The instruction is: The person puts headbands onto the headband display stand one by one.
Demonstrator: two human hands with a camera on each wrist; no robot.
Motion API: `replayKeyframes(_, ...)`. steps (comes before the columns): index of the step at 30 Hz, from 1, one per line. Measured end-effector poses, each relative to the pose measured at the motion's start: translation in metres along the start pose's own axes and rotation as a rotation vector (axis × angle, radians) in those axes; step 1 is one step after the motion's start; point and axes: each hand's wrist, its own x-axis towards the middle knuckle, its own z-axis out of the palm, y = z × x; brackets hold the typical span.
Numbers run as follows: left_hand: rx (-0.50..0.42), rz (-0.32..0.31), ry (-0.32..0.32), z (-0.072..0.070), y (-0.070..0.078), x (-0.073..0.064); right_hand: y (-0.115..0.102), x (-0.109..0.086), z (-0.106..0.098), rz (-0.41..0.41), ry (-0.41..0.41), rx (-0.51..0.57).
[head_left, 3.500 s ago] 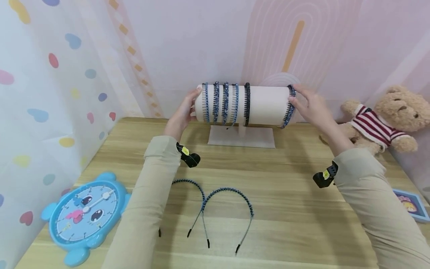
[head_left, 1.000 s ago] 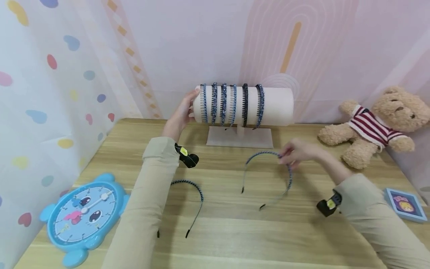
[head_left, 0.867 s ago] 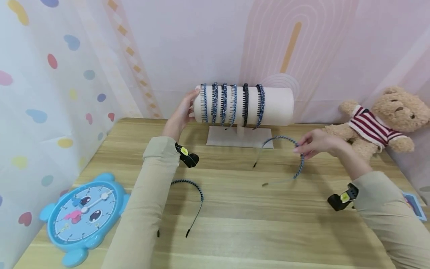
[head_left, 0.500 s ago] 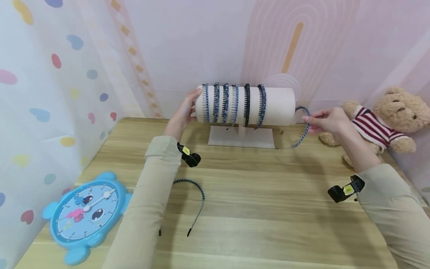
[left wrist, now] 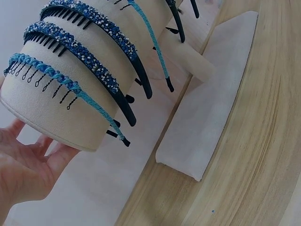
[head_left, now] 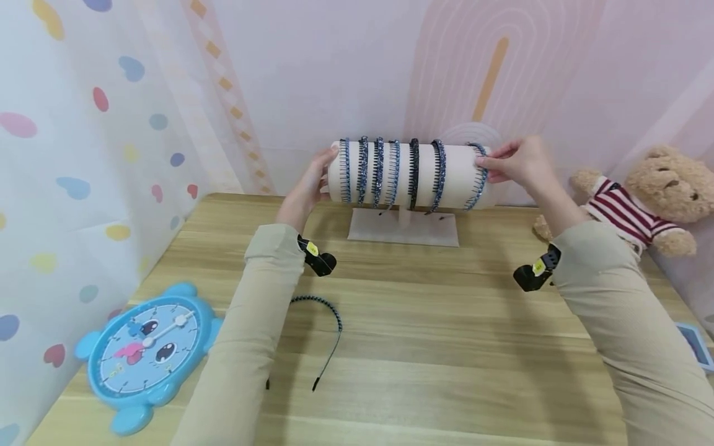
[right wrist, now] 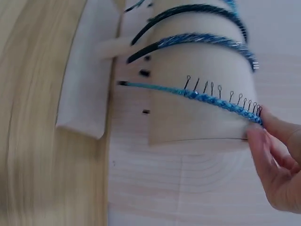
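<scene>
A cream roll-shaped headband stand (head_left: 454,161) carries several headbands, blue beaded, braided and dark. Against its left end rests my left hand (head_left: 307,186), the fingers touching the end face in the left wrist view. Thumb and fingers of my right hand (head_left: 521,164) pinch the top of a braided blue headband (right wrist: 216,100), which is around the roll near its right end. Small wire loops stick out along this band in the right wrist view. Another thin braided headband (head_left: 338,316) lies on the table, partly hidden by my left sleeve.
The stand's flat base (head_left: 401,228) rests on the wooden table (head_left: 424,347) near the patterned wall cloth. A blue toy clock (head_left: 150,347) lies at left. At right are a teddy bear (head_left: 641,210) and a blue frame (head_left: 694,347), partly behind my right sleeve.
My right hand has released the dark blue beaded headband farther left on the roll, picked up a braided headband from the table and brought it over the roll's right end. The left hand stays put.
</scene>
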Motion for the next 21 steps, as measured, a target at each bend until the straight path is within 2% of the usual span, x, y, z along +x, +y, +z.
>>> replayKeyframes(2, 0.0, -0.001, 0.002, 0.001, -0.001, 0.001, 0.002, 0.003, 0.004, -0.061, 0.001, -0.134)
replayKeyframes(5, -0.01, -0.005, -0.004, 0.002, 0.0, 0.001, 0.005, 0.006, 0.008, -0.198, -0.013, -0.313)
replayKeyframes(8, -0.028, -0.01, -0.007, 0.0, 0.0, 0.003, 0.005, 0.009, 0.013, -0.29, -0.077, -0.358)
replayKeyframes(13, -0.014, -0.002, -0.008, 0.001, -0.001, 0.003, -0.001, 0.011, 0.022, -0.326, -0.135, -0.352)
replayKeyframes(15, -0.009, 0.002, -0.006, 0.003, -0.002, 0.001, 0.0, 0.009, 0.024, -0.309, -0.133, -0.277)
replayKeyframes(17, -0.022, 0.001, -0.003, 0.004, -0.003, 0.003, 0.003, 0.004, 0.026, -0.27, -0.071, -0.195)
replayKeyframes(19, -0.029, -0.001, -0.006, 0.005, -0.004, 0.005, 0.011, -0.002, 0.027, -0.186, 0.002, -0.089)
replayKeyframes(21, -0.024, -0.001, -0.007, 0.004, -0.004, 0.006, 0.022, -0.007, 0.029, -0.083, 0.078, -0.059)
